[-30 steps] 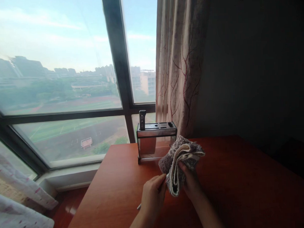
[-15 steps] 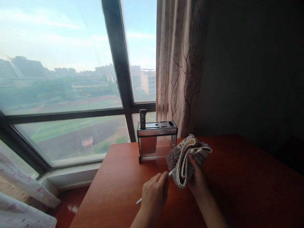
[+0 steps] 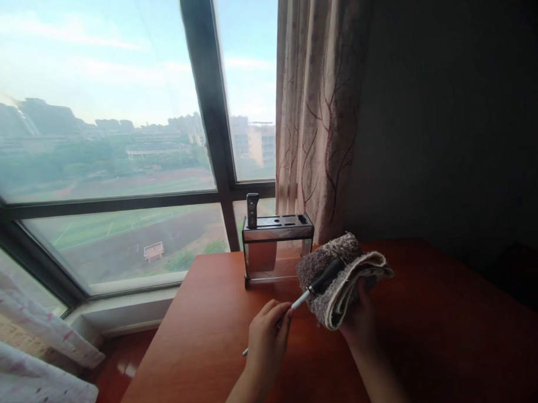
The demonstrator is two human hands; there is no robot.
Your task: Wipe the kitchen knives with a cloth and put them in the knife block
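My left hand (image 3: pixel 268 334) is closed around the thin metal rod of a sharpening steel (image 3: pixel 325 277), and the rod's tip pokes out below the fist. The steel's black handle points up and right, lying against a folded grey-brown towel (image 3: pixel 317 310) with a pale underside. My right hand (image 3: pixel 360 319) grips the towel from its right side; some of its fingers are hidden behind the folds. Behind the hands stands a clear-sided knife block (image 3: pixel 279 232) with a slotted top. One black knife handle (image 3: pixel 252 211) rises from its left end.
The reddish-brown wooden table (image 3: pixel 186 345) lies under my hands. A large window (image 3: pixel 99 143) is to the left, with a patterned curtain (image 3: pixel 318 106) at its right side. Another light curtain (image 3: pixel 37 374) hangs at the lower left.
The towel has turned and shifted slightly right, so the steel's black handle now shows against it. My left hand has moved a little left, still holding the rod.
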